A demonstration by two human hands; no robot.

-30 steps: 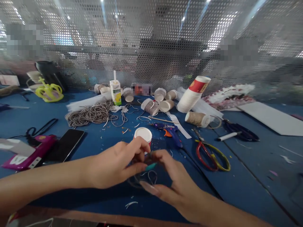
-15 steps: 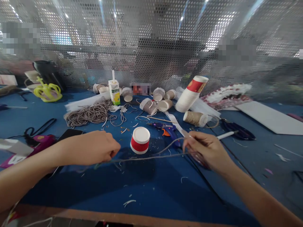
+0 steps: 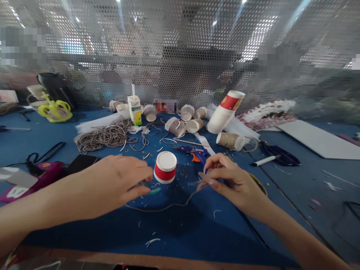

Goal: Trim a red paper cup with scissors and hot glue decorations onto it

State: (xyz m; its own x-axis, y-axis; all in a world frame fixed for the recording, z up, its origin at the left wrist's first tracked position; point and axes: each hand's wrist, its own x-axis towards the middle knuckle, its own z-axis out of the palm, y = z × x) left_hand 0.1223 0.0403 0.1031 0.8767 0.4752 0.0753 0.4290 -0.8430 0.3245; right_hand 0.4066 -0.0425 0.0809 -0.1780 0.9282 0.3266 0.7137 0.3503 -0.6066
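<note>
A small paper cup (image 3: 165, 167), white with a red band, stands upside down on the blue table in front of me. My left hand (image 3: 123, 183) is just left of it, thumb and fingers apart. A blurred teal streak, too unclear to name, shows by its fingertips. My right hand (image 3: 229, 182) pinches a thin grey cord (image 3: 168, 206) to the right of the cup. The cord hangs slack in a curve from those fingers, running in front of the cup towards my left wrist.
A blue glue gun (image 3: 197, 152) lies behind the cup. Further back are a cord heap (image 3: 102, 137), a drink carton (image 3: 135, 110), a leaning cup stack (image 3: 225, 112) and a twine-wrapped cup (image 3: 229, 140). A marker (image 3: 266, 160) lies right, a phone (image 3: 81, 164) left.
The cord, stretched taut between my hands before, now sags. My left hand has moved right and its fingers have parted. My right hand has come inward, closer to the cup.
</note>
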